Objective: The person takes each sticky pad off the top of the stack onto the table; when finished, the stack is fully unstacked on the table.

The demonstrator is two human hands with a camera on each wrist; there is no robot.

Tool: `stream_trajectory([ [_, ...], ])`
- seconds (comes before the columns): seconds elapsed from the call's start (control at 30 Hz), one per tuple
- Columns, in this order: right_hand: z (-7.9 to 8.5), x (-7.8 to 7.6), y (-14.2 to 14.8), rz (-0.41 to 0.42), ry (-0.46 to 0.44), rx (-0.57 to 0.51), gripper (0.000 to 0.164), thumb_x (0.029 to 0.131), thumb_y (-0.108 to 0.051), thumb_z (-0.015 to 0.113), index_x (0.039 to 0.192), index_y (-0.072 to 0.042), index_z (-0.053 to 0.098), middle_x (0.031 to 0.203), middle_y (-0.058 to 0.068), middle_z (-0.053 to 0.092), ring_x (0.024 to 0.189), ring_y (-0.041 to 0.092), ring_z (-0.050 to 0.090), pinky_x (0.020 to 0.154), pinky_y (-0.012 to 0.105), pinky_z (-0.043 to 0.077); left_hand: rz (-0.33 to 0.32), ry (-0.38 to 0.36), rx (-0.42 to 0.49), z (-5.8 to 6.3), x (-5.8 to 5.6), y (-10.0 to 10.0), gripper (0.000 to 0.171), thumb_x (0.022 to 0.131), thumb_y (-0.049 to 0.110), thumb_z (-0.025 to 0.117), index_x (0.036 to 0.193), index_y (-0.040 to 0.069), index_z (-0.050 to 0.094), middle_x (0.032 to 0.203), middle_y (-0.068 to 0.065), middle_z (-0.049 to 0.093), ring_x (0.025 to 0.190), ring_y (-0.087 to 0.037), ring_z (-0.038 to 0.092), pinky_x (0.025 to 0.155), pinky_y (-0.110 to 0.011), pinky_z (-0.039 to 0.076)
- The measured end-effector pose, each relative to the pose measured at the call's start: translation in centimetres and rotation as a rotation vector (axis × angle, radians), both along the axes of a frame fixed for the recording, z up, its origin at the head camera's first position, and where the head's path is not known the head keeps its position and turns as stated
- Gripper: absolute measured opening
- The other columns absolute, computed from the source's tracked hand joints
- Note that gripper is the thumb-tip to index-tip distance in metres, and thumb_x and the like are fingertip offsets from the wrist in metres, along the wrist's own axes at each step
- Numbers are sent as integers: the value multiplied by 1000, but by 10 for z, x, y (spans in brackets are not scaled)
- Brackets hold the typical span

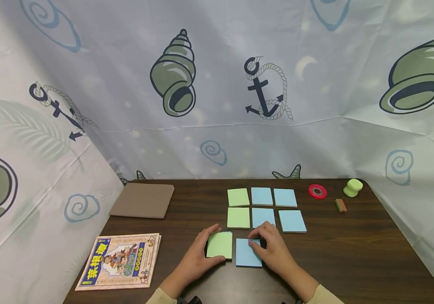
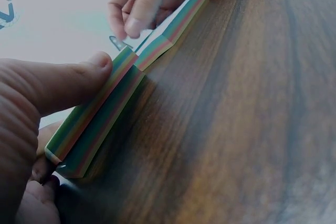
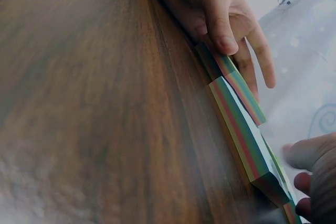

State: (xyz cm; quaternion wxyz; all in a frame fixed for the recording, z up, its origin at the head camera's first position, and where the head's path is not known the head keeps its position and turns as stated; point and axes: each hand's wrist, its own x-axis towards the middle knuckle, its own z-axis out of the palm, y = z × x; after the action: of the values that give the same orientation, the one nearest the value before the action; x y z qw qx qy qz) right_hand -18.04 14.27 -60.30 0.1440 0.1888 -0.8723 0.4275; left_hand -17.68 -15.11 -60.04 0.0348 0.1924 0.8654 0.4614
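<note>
In the head view, my left hand [image 1: 198, 258] holds a green sticky note pad [image 1: 219, 245], thumb at its near edge and fingers by the far side. Striped edges in the left wrist view reveal that the held pad [image 2: 94, 106] lies on a second pad [image 2: 107, 129], slightly out of line. To the right lies a blue sticky note pad [image 1: 247, 256]. Over that pad's upper right corner is my right hand [image 1: 277, 250], its thumb and fingers loosely bent; the right wrist view has the fingertips [image 3: 304, 156] close beside the pad, apparently not gripping it.
Beyond the hands, green pads [image 1: 238, 217] and blue pads [image 1: 292, 221] form two rows. A red ring [image 1: 317, 191], a light green knob-shaped object [image 1: 353, 188] and a small striped block [image 1: 340, 205] lie at right. A brown board [image 1: 142, 200] and a comic book [image 1: 119, 261] are at left.
</note>
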Motion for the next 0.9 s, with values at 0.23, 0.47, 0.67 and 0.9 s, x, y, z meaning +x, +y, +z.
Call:
stream_trajectory([
  [0.23,0,-3,1,55,54,-150,19,96,-5,82,105,-19,74,96,-12,61,84,8,58,71,24,52,2,7,5,0,-1,0,97,89,36,92,168,24,38,162,11,56,151,-20,49,122,-56,40],
  [0.47,17,1,-14,87,-234,-330,18,103,-15,76,120,-11,72,89,5,68,66,13,61,52,28,52,-8,3,-4,0,0,-1,97,90,38,92,169,24,37,163,12,55,153,-21,48,123,-59,39],
  [0.67,32,-4,-40,189,-549,-379,54,105,-27,76,149,-8,54,97,14,69,61,25,68,40,44,54,-13,1,9,1,0,-2,96,91,37,91,169,23,37,163,8,55,151,-21,49,120,-56,41],
  [0.9,25,-9,-47,228,-557,-247,68,98,-33,84,155,-11,53,95,5,69,50,17,62,41,41,54,-18,0,8,2,1,0,95,91,40,90,169,23,37,163,7,55,153,-24,47,120,-58,41],
])
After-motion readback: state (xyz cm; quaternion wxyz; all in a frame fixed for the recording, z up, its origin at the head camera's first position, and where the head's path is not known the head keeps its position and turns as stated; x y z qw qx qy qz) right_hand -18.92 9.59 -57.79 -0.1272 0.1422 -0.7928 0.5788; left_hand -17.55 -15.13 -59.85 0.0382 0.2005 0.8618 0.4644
